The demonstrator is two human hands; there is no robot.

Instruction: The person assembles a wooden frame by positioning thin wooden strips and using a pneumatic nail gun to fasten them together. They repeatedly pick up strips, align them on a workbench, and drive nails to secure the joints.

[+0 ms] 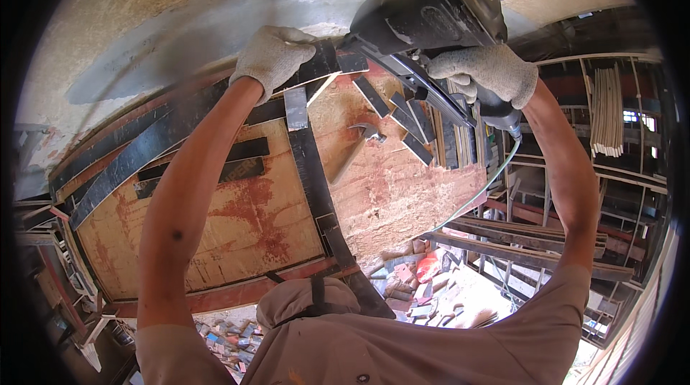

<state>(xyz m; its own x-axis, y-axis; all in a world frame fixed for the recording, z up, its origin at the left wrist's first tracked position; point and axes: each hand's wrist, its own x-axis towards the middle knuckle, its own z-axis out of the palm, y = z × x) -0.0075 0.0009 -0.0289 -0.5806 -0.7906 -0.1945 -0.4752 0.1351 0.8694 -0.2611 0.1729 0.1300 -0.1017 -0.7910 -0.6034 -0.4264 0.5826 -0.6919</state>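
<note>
My right hand (492,75), in a pale knit work glove, is wrapped round the handle of a black nail gun (431,15). The gun's nose points left, at the end of a dark curved wooden strip (321,63). My left hand (272,62), gloved too, grips that strip close to the nose, its fingertips partly hidden. A pale-green air hose (496,180) runs down from the gun's handle. Below the hands, a claw hammer (351,156) lies on the stained wooden board (402,202). Short black wood offcuts (371,96) lie beside it.
A dark strip (307,162) crosses the board lengthwise, and long black strips (136,148) lie at the left. Wood scraps (406,284) litter the floor. At right stand racks with bundled wooden sticks (608,112). A mottled wall-like surface (172,19) spans the far side.
</note>
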